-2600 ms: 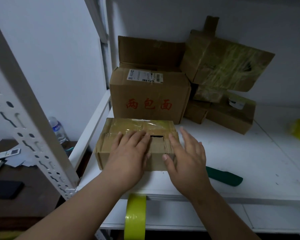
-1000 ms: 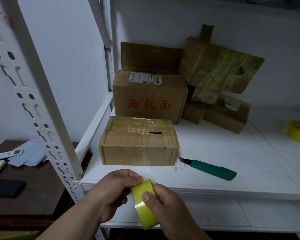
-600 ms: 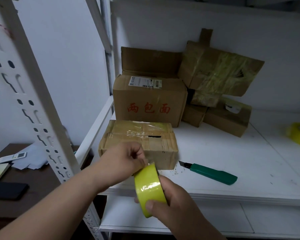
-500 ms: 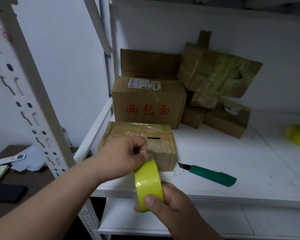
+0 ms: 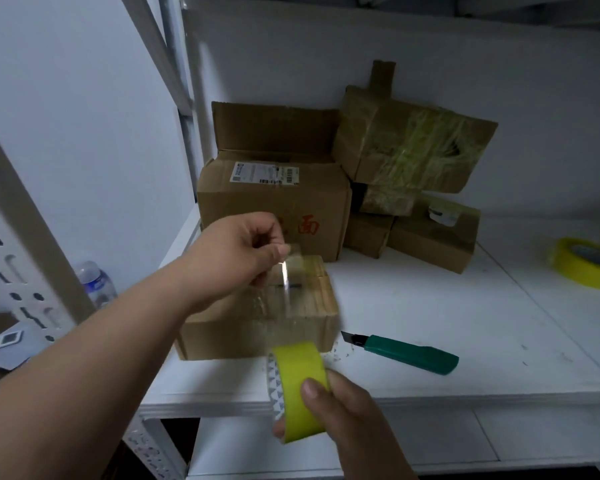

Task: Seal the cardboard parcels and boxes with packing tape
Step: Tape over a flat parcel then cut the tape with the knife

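A yellow tape roll (image 5: 300, 389) is gripped by the right hand (image 5: 340, 410), fingers and thumb curled round it, just off the shelf's (image 5: 465, 341) front edge. The free end of a clear tape strip (image 5: 284, 299) is pinched by the left hand (image 5: 243, 251) and held stretched over a small box (image 5: 257, 327) near the front left corner. A green knife (image 5: 406, 353) lies just right of that box. A larger box (image 5: 274, 202) and taped parcels (image 5: 413, 150) are stacked at the back. A second roll (image 5: 586, 261) lies at the right edge.
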Available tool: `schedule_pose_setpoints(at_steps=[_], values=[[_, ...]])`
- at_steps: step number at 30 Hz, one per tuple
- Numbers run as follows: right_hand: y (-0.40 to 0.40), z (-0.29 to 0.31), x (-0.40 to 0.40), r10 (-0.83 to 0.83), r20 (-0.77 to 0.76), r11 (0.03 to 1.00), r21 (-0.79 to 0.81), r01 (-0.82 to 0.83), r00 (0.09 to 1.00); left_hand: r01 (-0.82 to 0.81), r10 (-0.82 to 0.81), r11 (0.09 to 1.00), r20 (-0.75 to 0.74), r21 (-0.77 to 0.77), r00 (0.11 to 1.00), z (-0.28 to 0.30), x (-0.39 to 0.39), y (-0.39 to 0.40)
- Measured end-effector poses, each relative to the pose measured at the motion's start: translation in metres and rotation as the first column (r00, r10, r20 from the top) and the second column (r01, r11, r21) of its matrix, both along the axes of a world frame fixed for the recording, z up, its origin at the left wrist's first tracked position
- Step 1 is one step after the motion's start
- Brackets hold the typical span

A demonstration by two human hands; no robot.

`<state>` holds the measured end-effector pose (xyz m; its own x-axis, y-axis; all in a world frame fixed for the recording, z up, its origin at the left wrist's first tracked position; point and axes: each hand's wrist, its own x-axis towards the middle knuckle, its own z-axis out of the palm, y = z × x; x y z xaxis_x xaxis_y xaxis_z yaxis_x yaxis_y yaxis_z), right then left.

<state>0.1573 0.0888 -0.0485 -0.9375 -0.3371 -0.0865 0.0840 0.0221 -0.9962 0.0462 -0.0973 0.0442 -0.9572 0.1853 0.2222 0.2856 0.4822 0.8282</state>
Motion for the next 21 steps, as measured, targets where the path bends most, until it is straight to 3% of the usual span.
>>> schedule_pose_setpoints(at_steps=[3, 7, 9, 11, 13, 17, 21], values=[[0.008, 0.013, 0.000, 0.202, -0.055, 0.979, 0.019, -0.201, 0.978, -0.049, 0.043, 0.994, 0.059, 0.099, 0.997, 0.004, -0.015, -0.008], [0.001, -0.010, -0.001, 0.079, -0.043, 0.966, 0.249, -0.066, 0.996, -0.018, 0.018, 1.000, -0.054, 0.011, 0.998, 0.022, -0.025, -0.005], [0.001, -0.013, -0.001, 0.033, -0.046, 0.980, 0.199, -0.023, 0.998, -0.038, 0.040, 0.999, -0.070, 0.017, 0.997, 0.022, -0.034, -0.002], [0.002, -0.009, 0.004, 0.001, -0.051, 0.999, 0.038, 0.001, 0.999, -0.087, 0.090, 0.995, -0.045, 0.051, 0.995, 0.019, -0.048, -0.006], [-0.004, -0.001, 0.004, 0.042, -0.025, 0.998, -0.049, -0.044, 0.999, -0.109, 0.110, 0.994, -0.029, 0.030, 0.994, 0.018, -0.063, -0.012], [-0.010, -0.016, -0.010, -0.006, 0.014, 0.989, 0.149, 0.004, 1.000, -0.011, 0.017, 0.969, 0.021, -0.248, 1.000, 0.008, -0.084, -0.008], [-0.015, -0.016, -0.013, -0.012, 0.101, 1.000, -0.014, 0.013, 0.995, -0.002, 0.020, 0.917, 0.042, -0.399, 0.999, -0.004, -0.105, -0.007]])
